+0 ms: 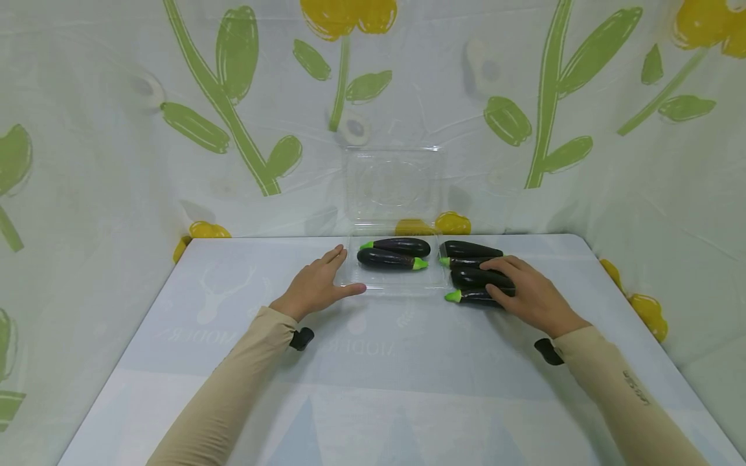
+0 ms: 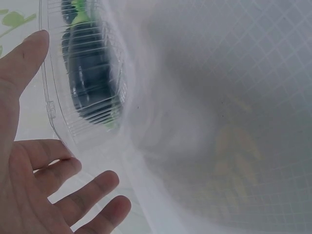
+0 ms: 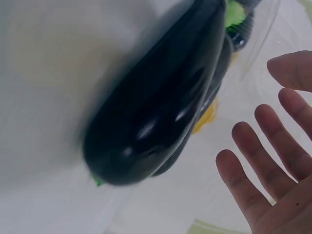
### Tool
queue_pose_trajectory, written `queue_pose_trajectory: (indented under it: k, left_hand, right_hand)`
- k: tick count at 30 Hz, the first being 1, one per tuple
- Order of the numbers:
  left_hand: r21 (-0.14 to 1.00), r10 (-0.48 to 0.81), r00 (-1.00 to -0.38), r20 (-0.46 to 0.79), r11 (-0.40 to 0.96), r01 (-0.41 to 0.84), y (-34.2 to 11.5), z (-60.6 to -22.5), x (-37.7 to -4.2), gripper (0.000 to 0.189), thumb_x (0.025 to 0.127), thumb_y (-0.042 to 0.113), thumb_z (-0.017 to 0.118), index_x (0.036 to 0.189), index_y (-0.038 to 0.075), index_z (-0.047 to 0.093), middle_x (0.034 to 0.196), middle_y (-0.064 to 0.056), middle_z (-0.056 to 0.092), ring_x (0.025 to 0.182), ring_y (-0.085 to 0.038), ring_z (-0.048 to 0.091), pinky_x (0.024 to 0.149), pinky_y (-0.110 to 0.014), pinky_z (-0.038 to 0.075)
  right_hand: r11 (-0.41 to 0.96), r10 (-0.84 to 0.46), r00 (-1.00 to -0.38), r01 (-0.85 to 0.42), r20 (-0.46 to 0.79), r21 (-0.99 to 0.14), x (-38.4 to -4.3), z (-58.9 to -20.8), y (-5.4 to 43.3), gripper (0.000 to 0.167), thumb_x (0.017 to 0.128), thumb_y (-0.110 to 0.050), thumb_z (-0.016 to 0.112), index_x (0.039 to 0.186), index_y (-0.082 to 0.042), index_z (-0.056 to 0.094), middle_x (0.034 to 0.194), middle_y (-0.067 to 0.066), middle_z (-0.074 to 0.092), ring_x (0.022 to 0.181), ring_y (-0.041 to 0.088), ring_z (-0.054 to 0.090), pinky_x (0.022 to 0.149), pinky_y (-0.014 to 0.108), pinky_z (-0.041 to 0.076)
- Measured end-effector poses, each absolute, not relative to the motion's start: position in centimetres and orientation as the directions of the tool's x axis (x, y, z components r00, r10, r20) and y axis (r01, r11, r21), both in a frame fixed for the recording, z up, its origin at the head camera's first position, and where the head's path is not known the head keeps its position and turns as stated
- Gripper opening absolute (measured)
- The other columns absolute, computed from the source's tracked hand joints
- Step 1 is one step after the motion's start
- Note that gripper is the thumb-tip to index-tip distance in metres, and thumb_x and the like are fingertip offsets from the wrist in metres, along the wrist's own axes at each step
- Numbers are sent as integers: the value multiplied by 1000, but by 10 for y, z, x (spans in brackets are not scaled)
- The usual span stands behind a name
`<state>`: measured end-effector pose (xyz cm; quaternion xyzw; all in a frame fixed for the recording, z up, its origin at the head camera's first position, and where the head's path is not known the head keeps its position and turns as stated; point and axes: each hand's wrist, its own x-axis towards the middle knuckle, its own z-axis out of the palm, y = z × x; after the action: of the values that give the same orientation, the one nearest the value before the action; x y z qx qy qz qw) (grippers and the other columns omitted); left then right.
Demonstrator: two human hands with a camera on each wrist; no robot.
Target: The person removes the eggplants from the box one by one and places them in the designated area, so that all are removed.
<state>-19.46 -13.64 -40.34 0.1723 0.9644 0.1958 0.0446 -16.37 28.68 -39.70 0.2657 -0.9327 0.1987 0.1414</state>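
Note:
A clear plastic clamshell box (image 1: 396, 280) stands at the table's back edge, its lid raised. Two dark eggplants lie side by side in it; the front eggplant (image 1: 384, 259) has its green stem pointing right. At the box's left side is my left hand (image 1: 311, 288), thumb and fingers spread, fingertips right at the rim (image 2: 52, 105). Just right of the box, several more eggplants lie in a row. My right hand (image 1: 533, 298) reaches over their right ends, thumb and fingers apart around an eggplant (image 1: 474, 279). In the right wrist view its fingers (image 3: 248, 136) look loosely extended, apart from the large eggplant (image 3: 151, 107).
The raised lid (image 1: 393, 188) leans upright near the flower-patterned curtain (image 1: 431, 77) behind the table. A pale printed cloth (image 1: 373, 388) covers the tabletop, whose right edge (image 1: 647, 330) runs beside my right arm. Small dark wrist devices sit under both sleeves.

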Motion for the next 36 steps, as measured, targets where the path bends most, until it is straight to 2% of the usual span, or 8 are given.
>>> queue_pose_trajectory:
  k: [12,19,26,36]
  left_hand:
    - [389,351,-936,-18,865,317,-136,-402,-194,102,89,69,63,159,4,29,167,-10,23,148,-35,33,116,-54,33]
    - [392,355,-935,-20,863,319,-136,-404,-193,103,89,70,62,159,3,28,167,-11,22,148,-36,32,115,-55,33]
    - [393,349,-937,-22,865,313,-136,-403,-193,102,89,70,63,159,4,29,167,-11,23,147,-36,34,115,-54,34]
    - [394,342,-939,-29,867,304,-135,-403,-193,102,89,68,64,160,4,28,167,-11,22,148,-35,32,116,-53,33]
  right_hand:
    - [729,-471,-787,-601,397,-327,-174,-392,253,41,95,-15,74,133,-13,62,134,8,60,123,30,58,97,53,49]
    - [723,-480,-802,-591,356,-357,-176,-385,230,44,96,-21,73,138,-15,59,137,8,58,128,28,54,102,51,48]
    - [694,-508,-767,-634,392,-342,-183,-382,208,45,96,-20,72,138,-13,59,137,8,59,127,27,56,101,48,50]
    - [687,-499,-792,-608,351,-397,-189,-377,170,50,96,-23,72,142,-16,55,139,7,57,126,26,57,102,47,50]
